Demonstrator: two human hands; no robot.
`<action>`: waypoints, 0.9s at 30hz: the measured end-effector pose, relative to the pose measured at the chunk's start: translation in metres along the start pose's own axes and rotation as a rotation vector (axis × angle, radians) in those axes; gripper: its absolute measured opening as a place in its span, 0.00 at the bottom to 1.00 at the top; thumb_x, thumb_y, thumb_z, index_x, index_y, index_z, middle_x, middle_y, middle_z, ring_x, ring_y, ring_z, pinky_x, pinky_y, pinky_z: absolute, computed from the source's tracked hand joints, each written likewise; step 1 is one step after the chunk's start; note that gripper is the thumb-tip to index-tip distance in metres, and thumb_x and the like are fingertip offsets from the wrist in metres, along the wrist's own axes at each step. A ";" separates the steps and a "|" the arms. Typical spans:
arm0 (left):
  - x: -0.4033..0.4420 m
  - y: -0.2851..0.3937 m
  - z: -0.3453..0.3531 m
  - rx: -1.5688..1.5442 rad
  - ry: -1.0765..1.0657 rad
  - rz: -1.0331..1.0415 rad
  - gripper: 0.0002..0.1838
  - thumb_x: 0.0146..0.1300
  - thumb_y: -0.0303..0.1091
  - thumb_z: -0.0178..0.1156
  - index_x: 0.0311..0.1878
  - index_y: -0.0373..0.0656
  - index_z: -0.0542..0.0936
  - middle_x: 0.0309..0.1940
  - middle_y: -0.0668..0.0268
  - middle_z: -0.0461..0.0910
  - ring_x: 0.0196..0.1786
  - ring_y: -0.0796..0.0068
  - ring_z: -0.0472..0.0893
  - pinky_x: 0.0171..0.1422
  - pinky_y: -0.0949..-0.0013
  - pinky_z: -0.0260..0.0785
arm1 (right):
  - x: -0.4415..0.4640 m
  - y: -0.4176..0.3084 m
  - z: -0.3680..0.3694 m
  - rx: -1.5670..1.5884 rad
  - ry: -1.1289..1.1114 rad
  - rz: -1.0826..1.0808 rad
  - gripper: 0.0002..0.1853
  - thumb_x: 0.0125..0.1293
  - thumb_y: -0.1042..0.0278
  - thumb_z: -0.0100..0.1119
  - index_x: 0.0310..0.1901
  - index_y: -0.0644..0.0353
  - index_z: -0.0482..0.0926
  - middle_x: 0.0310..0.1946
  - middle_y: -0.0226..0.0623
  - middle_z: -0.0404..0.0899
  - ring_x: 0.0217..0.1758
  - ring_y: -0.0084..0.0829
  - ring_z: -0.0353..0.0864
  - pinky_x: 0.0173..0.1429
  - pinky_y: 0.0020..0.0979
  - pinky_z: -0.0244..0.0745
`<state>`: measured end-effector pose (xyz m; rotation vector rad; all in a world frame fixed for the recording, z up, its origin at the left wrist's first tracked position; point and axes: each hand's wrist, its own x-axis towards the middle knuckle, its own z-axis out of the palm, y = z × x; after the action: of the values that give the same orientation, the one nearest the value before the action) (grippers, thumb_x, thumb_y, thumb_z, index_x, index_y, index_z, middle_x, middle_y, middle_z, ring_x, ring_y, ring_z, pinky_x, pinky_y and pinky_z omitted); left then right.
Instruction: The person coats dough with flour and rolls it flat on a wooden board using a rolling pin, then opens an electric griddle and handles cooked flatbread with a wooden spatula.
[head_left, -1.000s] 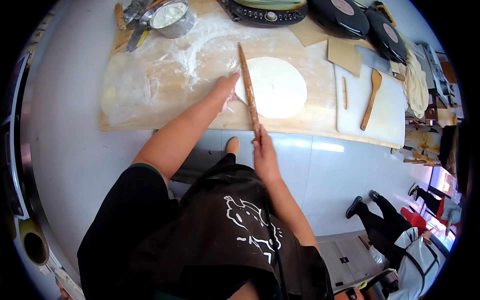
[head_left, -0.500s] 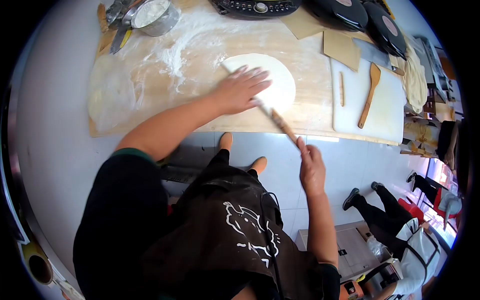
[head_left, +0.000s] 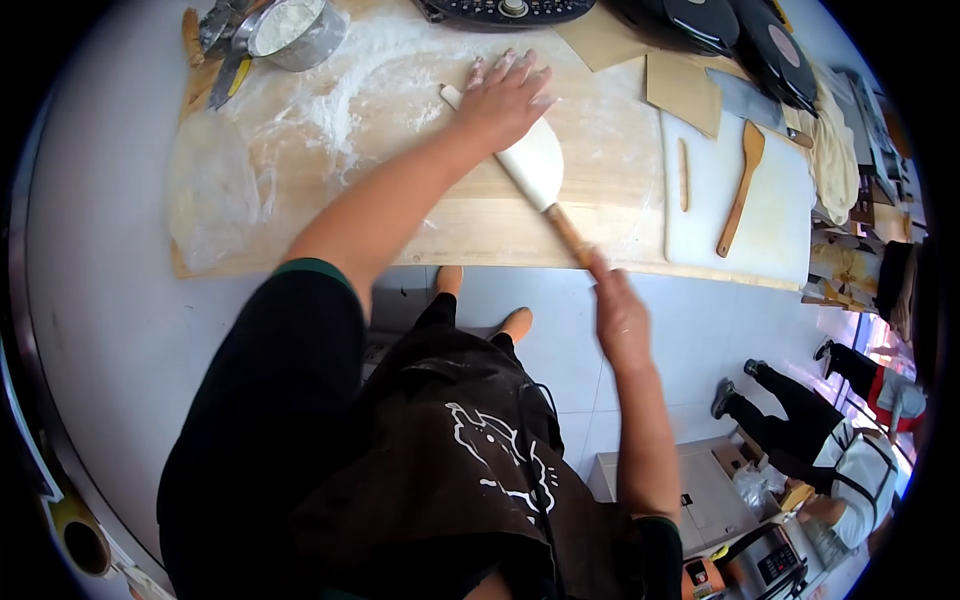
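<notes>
Dough wound further around rolling pin; left hand farther forward.

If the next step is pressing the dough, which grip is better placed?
Left grip, probably: it's spread over the dough, beyond the table edge. Right grip is closed round the near end of the pin, off the dough.
</notes>
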<state>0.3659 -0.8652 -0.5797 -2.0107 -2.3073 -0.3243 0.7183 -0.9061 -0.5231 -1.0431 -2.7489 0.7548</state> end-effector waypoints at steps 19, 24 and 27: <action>-0.020 0.126 -0.038 -0.189 -0.266 0.062 0.35 0.75 0.57 0.51 0.78 0.49 0.66 0.80 0.66 0.64 0.85 0.63 0.51 0.87 0.43 0.33 | -0.088 -0.015 0.094 0.567 0.035 0.318 0.28 0.75 0.78 0.50 0.76 0.57 0.66 0.41 0.37 0.78 0.33 0.28 0.75 0.40 0.33 0.78; -0.130 -0.073 0.104 -0.378 -0.058 -0.195 0.21 0.65 0.31 0.63 0.61 0.39 0.81 0.54 0.50 0.83 0.60 0.49 0.80 0.69 0.54 0.71 | -0.035 -0.080 0.144 0.707 0.124 0.027 0.30 0.72 0.72 0.49 0.75 0.64 0.64 0.56 0.51 0.76 0.58 0.47 0.76 0.66 0.43 0.70; -0.119 -0.044 0.006 -1.074 -0.242 -0.700 0.24 0.65 0.36 0.67 0.60 0.32 0.77 0.50 0.52 0.84 0.52 0.56 0.85 0.59 0.56 0.79 | -0.007 -0.082 0.136 0.688 0.208 0.083 0.29 0.68 0.78 0.47 0.73 0.63 0.66 0.53 0.53 0.73 0.60 0.55 0.75 0.64 0.48 0.72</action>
<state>0.3405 -0.9853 -0.6127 -1.3365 -3.3511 -1.7443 0.6390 -1.0192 -0.6017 -0.9953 -2.0260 1.3732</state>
